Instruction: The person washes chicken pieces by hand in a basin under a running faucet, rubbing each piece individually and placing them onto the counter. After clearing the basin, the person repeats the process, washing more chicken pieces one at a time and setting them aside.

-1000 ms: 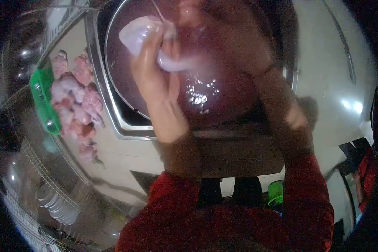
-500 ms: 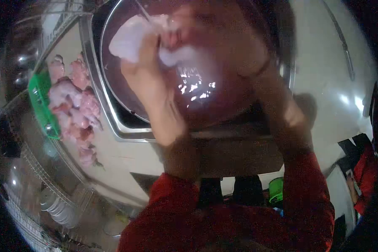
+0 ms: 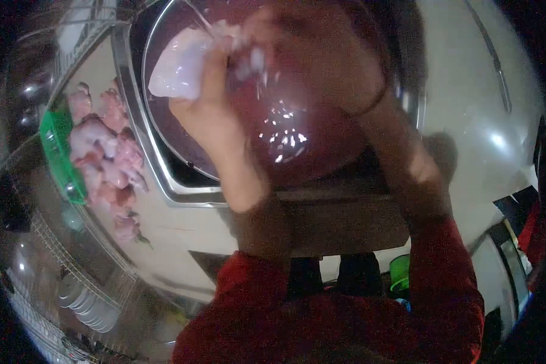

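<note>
Basin with reddish water, set in a metal-rimmed sink. Over its left part, the left hand pinches a pale, glossy piece of meat between thumb and fingers; the right hand, blurred, is close beside it, its grip impossible to tell. Left of the basin, raw pieces lie on the pale counter against a green tray. Right of the basin: a long thin tool. Lower left of the basin, plates; below it, near the floor, a green tub.
</note>
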Demonstrator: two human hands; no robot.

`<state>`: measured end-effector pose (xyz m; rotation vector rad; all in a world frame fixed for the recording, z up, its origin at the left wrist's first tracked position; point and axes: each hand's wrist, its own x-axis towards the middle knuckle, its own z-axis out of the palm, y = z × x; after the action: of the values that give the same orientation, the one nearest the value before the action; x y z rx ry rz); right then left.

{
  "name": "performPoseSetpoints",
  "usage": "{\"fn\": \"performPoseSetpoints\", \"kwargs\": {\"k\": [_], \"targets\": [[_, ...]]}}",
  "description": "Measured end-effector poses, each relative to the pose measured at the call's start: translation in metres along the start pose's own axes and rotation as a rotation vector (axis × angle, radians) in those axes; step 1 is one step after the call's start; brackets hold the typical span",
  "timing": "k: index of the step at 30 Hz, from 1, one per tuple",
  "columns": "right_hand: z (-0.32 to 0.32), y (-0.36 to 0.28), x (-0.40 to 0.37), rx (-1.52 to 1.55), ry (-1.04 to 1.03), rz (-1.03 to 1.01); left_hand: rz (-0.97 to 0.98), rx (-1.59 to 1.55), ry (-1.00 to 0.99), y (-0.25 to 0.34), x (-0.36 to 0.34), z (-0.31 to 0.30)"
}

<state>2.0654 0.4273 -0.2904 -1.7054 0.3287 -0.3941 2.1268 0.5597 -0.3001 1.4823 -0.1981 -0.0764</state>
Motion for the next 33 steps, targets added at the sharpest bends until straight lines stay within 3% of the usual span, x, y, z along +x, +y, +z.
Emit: {"fn": "performPoseSetpoints", "kwargs": {"k": [1, 3, 7, 9, 12, 15, 19, 25, 27, 28, 30, 31, 33], "targets": [[0.002, 0.003, 0.0, 0.001, 0.002, 0.001, -0.001, 0.001, -0.002, -0.006, 0.001, -0.003], [0.007, 0.01, 0.003, 0.171, 0.137, -0.232, -0.044, -0.23, -0.042, -0.021, 0.003, -0.012], [-0.004, -0.005, -0.001, 0.044, 0.089, -0.002, -0.035, -0.209, -0.029, -0.017, 0.001, -0.008], [-0.003, 0.019, 0.007, 0.081, 0.04, -0.202, -0.084, -0.25, -0.013, -0.009, 0.0, -0.007], [0.012, 0.026, 0.0, 0.354, -0.048, -0.21, -0.057, -0.265, -0.052, -0.014, 0.002, -0.01], [0.012, 0.029, 0.004, 0.138, -0.089, -0.349, -0.129, -0.193, 0.011, -0.004, 0.0, -0.009], [0.002, -0.001, -0.006, -0.206, -0.037, -0.257, -0.105, -0.214, 0.066, -0.009, 0.002, -0.011], [0.007, 0.011, 0.005, 0.015, 0.025, -0.34, -0.092, -0.204, 0.035, -0.009, 0.004, -0.012], [0.006, -0.015, -0.009, 0.418, -0.111, 0.094, 0.027, 0.118, -0.07, -0.005, 0.0, -0.009], [0.005, -0.002, -0.005, 0.417, -0.107, 0.095, 0.026, 0.118, -0.074, -0.009, 0.0, -0.009], [0.004, 0.034, 0.007, 0.217, -0.059, -0.232, -0.003, -0.156, -0.021, -0.02, 0.001, -0.008], [0.003, 0.033, 0.006, 0.216, -0.056, -0.232, -0.003, -0.157, -0.024, -0.02, 0.001, -0.008], [0.002, 0.031, 0.004, 0.365, -0.099, -0.043, -0.088, -0.205, 0.006, -0.017, 0.0, -0.008]]}}
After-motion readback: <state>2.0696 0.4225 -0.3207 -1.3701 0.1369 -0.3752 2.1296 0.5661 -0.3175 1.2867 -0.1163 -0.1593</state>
